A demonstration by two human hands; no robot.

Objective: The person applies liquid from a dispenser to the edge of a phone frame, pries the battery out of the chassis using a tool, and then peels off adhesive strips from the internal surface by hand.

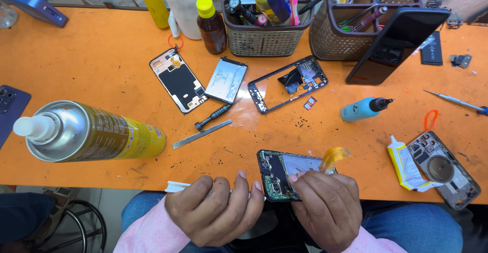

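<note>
An opened phone body (277, 171) with a green circuit board and bare metal inside lies at the near edge of the orange table (101, 75). My right hand (328, 207) grips its lower right part, with an orange flex ribbon (333, 156) curling up above the fingers. My left hand (216, 210) is curled beside the phone's left edge, fingertips close to it. A white strip-like thing (178, 186) sticks out left of that hand; whether the hand holds it is unclear.
A yellow spray can (89, 131) lies at the left. A phone back (179, 80), a metal plate (226, 80), a phone frame (287, 82), a screwdriver (214, 115) and a metal spudger (201, 134) lie mid-table. Tool baskets (264, 37), bottles, a dark leaning phone (396, 44), a blue bottle (363, 109).
</note>
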